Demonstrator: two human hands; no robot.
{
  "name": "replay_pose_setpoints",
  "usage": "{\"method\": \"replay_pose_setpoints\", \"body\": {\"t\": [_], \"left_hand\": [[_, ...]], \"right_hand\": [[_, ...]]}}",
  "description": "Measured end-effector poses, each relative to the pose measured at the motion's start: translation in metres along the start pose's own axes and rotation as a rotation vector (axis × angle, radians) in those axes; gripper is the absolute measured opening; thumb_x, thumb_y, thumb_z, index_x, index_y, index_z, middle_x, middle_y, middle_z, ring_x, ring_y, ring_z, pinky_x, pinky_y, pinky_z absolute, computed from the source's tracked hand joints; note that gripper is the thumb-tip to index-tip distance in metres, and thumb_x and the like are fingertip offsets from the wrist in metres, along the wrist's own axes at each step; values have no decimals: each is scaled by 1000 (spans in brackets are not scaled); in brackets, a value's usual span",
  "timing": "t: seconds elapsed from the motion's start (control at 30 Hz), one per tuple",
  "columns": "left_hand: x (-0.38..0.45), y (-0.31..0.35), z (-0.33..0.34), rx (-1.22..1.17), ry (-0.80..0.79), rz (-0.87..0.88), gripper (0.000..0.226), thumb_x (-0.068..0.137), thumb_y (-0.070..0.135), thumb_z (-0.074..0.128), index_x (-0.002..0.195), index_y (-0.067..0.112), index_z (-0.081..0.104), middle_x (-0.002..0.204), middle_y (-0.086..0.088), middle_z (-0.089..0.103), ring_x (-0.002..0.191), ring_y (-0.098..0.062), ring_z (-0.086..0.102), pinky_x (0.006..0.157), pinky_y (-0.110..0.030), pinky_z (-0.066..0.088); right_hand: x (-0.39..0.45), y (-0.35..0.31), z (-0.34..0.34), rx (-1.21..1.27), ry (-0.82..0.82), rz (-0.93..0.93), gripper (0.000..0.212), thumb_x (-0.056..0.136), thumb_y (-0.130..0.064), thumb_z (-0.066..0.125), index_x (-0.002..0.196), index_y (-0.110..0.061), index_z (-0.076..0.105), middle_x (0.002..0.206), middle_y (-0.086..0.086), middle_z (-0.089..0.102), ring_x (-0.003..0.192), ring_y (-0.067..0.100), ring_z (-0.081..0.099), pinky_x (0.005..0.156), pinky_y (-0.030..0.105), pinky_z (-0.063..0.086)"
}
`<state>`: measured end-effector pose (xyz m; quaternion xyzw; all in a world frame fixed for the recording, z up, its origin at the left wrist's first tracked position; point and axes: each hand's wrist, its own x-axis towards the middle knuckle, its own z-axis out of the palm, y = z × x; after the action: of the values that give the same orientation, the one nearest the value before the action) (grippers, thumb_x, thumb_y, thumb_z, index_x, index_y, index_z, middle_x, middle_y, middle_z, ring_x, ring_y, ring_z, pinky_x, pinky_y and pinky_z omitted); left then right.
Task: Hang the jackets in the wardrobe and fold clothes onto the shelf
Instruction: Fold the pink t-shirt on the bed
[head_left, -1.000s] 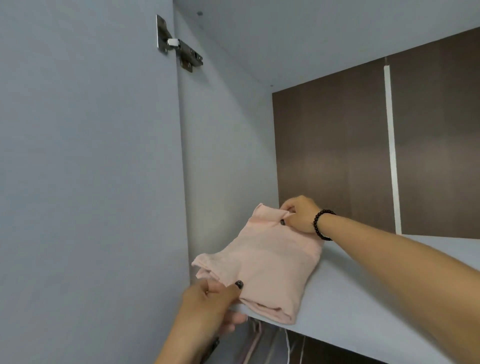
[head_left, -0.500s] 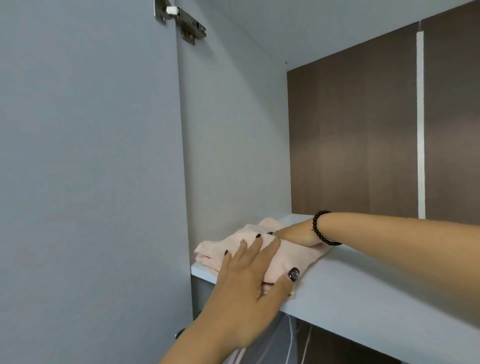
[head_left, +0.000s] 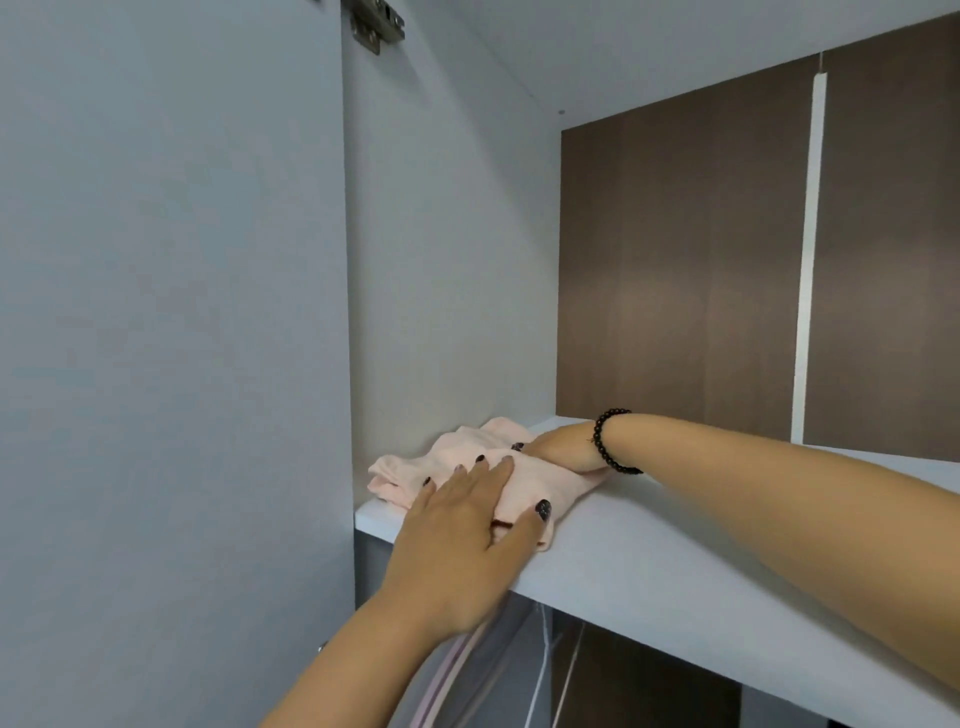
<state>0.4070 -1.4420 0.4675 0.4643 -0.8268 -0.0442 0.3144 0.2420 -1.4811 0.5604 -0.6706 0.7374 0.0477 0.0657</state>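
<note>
A folded pale pink garment (head_left: 563, 480) lies on the white wardrobe shelf (head_left: 675, 566), in its left corner against the side wall. My left hand (head_left: 462, 545) rests flat on the garment's front end, fingers spread and thumb out to the right. My right hand (head_left: 563, 451), with a black bead bracelet at the wrist, lies on the garment's far right side with its fingers pressed into the cloth. Neither hand grips the fabric.
The open wardrobe door (head_left: 166, 364) fills the left, with a metal hinge (head_left: 376, 23) at the top. A brown back panel (head_left: 675, 270) stands behind the shelf. Below the shelf hang clothes (head_left: 467, 675) and thin white hangers (head_left: 540, 670).
The garment has slid deeper onto the shelf. My left hand let go of its front edge and now lies flat on top. My view has dropped lower and closer.
</note>
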Motion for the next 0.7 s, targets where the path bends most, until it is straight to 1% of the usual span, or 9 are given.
{"method": "replay_pose_setpoints", "body": {"t": [0.07, 0.17, 0.23, 0.3, 0.33, 0.4, 0.53, 0.63, 0.7], "left_hand": [[-5, -1, -7, -41, 18, 6, 60, 97, 54, 38, 151, 31, 26, 157, 7, 31, 143, -12, 27, 118, -32, 20], [-15, -1, -23, -125, 23, -25, 51, 97, 51, 42, 142, 26, 44, 136, 5, 56, 119, -13, 52, 100, -30, 40], [-27, 1, -34, -192, 22, -36, 44, 97, 47, 45, 135, 26, 50, 130, 6, 59, 113, -11, 54, 92, -25, 40], [-46, 5, -45, -218, -10, -6, 42, 98, 41, 46, 136, 25, 50, 135, 6, 56, 117, -10, 51, 89, -20, 34], [-54, 7, -49, -216, -24, 12, 42, 98, 40, 45, 137, 25, 48, 138, 6, 54, 119, -11, 50, 90, -19, 32], [-74, 10, -59, -213, -44, 57, 41, 99, 40, 44, 138, 26, 47, 139, 5, 52, 114, -11, 49, 89, -21, 32], [-119, 13, -76, -212, -106, 136, 38, 101, 37, 41, 137, 24, 47, 132, 3, 57, 95, -5, 48, 83, -22, 35], [-156, 16, -78, -185, -168, 206, 38, 101, 35, 43, 136, 22, 47, 125, 2, 60, 81, -2, 49, 79, -23, 40], [-184, 17, -75, -156, -219, 258, 40, 101, 38, 43, 137, 22, 46, 120, -2, 62, 86, -7, 54, 82, -28, 46]], "right_hand": [[-7, -1, -1, 78, 23, -39, 61, 89, -61, 35, 135, -22, 49, 138, -2, 47, 119, 24, 49, 89, 35, 43], [-34, 4, 4, 115, 85, -43, 45, 97, -47, 34, 114, -11, 57, 116, 10, 53, 89, 27, 52, 68, 33, 44], [-59, 7, 13, 142, 148, -36, 48, 98, -42, 40, 121, -3, 56, 122, 16, 56, 92, 29, 54, 77, 34, 47], [-88, 6, 25, 152, 209, -11, 57, 97, -43, 45, 140, -7, 44, 144, 9, 45, 124, 25, 48, 103, 35, 41], [-101, 7, 30, 138, 227, 2, 59, 97, -44, 46, 144, -11, 39, 149, 6, 40, 133, 22, 41, 109, 33, 34], [-133, 4, 43, 150, 271, 25, 60, 97, -44, 46, 147, -13, 32, 150, 3, 39, 136, 21, 38, 110, 30, 30], [-211, -17, 79, 268, 438, 90, 66, 95, -42, 51, 150, -18, 23, 148, 3, 42, 132, 23, 42, 108, 32, 34], [-270, -37, 118, 209, 539, 140, 64, 96, -38, 50, 151, -19, 22, 151, 3, 36, 135, 23, 39, 108, 33, 34], [-308, -54, 147, 157, 529, 184, 65, 97, -41, 47, 152, -18, 20, 154, 4, 31, 138, 22, 34, 110, 34, 34]]}}
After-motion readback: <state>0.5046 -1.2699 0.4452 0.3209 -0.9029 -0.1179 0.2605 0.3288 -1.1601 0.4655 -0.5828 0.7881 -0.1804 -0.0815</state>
